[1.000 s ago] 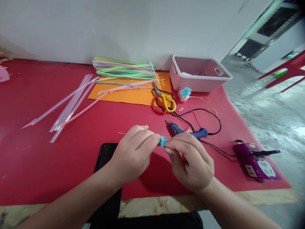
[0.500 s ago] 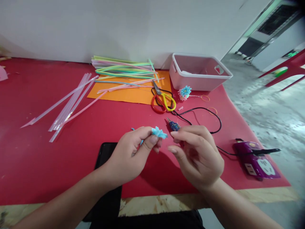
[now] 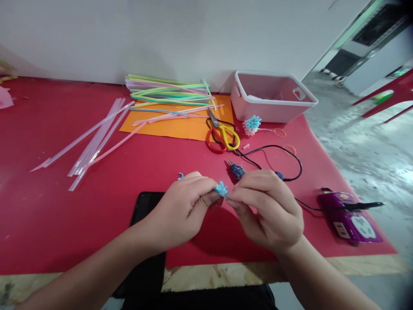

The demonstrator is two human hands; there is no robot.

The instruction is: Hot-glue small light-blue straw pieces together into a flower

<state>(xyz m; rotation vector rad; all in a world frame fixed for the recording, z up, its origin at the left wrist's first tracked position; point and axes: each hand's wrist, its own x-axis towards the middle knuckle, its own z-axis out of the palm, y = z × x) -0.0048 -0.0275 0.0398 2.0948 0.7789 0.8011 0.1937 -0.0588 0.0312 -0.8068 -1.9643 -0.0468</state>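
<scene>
A small light-blue fuzzy flower (image 3: 221,189) is pinched between the thumb and fingers of my left hand (image 3: 185,209). The fingertips of my right hand (image 3: 267,206) are closed at the flower's right edge, on a thin blue end of it. A curled blue piece (image 3: 180,176) shows just behind my left hand. Behind my right hand lies a dark blue glue gun (image 3: 237,171) with a metal tip, its rear part hidden by the hand.
Scissors (image 3: 222,137), an orange sheet (image 3: 161,129) with pipe cleaners (image 3: 171,92), a pink basket (image 3: 274,110) and a finished flower (image 3: 252,124) stand behind. Clear strips (image 3: 100,137) lie left, a phone (image 3: 148,249) near front, a purple power socket (image 3: 350,219) right.
My right hand has closed its fingers and come to the flower, which is now turned and slightly lower and further right. The view has shifted slightly.
</scene>
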